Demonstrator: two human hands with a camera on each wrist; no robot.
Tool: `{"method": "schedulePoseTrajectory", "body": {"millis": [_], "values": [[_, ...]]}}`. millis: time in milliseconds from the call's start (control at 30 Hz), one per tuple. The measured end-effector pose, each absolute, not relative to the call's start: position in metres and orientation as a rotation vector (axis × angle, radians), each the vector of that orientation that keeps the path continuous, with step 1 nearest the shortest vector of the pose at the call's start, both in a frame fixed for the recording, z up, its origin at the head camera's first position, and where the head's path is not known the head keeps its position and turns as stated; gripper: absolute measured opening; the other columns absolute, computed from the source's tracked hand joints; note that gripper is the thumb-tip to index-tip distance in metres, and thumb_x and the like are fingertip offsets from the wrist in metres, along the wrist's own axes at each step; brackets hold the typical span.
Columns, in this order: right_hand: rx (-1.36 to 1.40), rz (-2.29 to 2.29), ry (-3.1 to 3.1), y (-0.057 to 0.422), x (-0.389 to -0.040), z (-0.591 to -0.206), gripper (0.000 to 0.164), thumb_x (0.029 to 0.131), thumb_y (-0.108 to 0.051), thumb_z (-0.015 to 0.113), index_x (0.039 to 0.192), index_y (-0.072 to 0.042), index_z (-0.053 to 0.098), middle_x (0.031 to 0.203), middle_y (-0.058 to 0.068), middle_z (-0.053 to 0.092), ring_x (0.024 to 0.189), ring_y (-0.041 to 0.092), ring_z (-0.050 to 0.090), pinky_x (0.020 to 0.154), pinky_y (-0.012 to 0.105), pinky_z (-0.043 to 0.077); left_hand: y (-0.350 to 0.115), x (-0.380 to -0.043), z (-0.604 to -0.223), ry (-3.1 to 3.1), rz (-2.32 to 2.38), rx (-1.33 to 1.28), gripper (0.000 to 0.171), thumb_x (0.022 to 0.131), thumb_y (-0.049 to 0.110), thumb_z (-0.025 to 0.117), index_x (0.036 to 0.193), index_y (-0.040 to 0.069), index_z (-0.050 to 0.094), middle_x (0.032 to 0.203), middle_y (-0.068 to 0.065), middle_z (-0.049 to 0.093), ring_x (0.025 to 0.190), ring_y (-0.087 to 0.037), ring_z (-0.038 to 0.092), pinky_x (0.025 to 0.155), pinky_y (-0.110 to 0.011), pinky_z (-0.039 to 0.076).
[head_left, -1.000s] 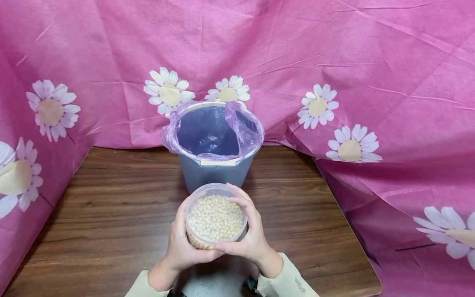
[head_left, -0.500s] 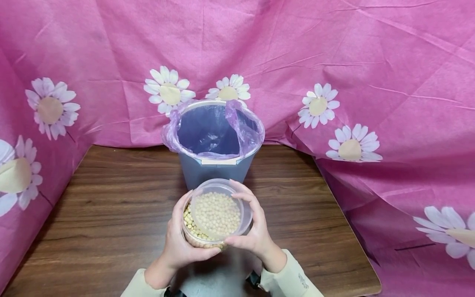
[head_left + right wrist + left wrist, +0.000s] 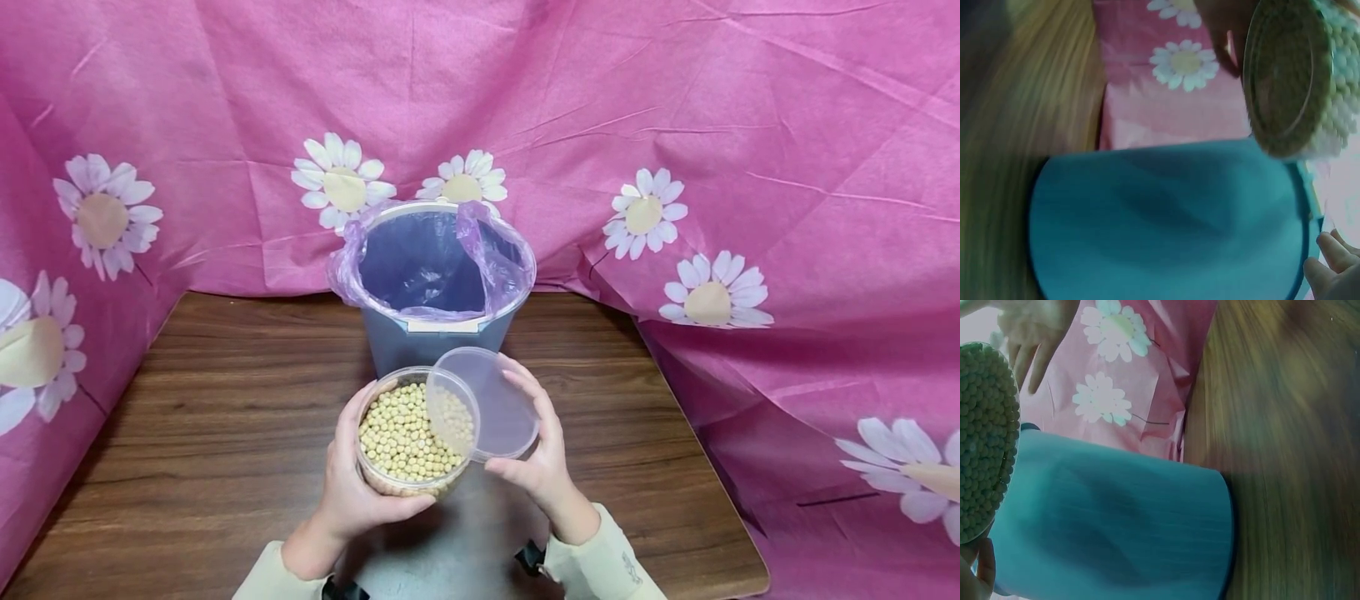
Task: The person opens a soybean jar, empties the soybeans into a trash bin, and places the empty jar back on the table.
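1. I see the left hand (image 3: pixel 347 483) curled round the tub (image 3: pixel 384 483), holding it up over the table (image 3: pixel 187 433).
2. Yellow beans (image 3: pixel 401 433) are in the tub.
3. Behind it, I see the blue bin (image 3: pixel 427 354) with a purple bag (image 3: pixel 347 271).
4. The lid (image 3: pixel 502 408) is partly over the tub's right side.
5. The right hand (image 3: pixel 549 467) pinches the lid, thumb and fingers wide apart.

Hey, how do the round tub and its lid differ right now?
The tub is deep and filled with small pale-yellow balls; the lid is a shallow disc. The left hand grips the tub, while the right hand holds the lid.

Both are round and see-through.
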State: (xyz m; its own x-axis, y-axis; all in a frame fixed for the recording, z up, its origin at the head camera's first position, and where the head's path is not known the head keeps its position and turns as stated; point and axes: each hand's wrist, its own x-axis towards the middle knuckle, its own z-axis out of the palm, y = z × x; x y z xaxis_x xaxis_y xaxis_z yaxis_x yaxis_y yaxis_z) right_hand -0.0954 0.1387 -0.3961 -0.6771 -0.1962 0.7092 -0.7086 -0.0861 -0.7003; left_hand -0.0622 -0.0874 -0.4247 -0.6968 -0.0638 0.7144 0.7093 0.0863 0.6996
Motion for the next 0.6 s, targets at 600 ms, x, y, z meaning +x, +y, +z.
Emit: {"method": "schedulePoseTrajectory", "body": {"millis": [600], "values": [[0.551, 1.634, -2.068, 0.191, -0.099, -0.449, 0.088, 0.065, -0.007, 0.087, 0.141, 0.009, 0.046, 0.147, 0.027, 0.044, 0.138, 0.009, 0.044, 0.112, 0.017, 0.033, -0.107, -0.064, -0.418, -1.794, -1.607, -0.601, 0.121, 0.055, 0.043, 0.096, 0.141, -0.016, 0.034, 0.139, -0.022, 0.055, 0.127, -0.013, 0.053, 0.108, -0.02, 0.039]]}}
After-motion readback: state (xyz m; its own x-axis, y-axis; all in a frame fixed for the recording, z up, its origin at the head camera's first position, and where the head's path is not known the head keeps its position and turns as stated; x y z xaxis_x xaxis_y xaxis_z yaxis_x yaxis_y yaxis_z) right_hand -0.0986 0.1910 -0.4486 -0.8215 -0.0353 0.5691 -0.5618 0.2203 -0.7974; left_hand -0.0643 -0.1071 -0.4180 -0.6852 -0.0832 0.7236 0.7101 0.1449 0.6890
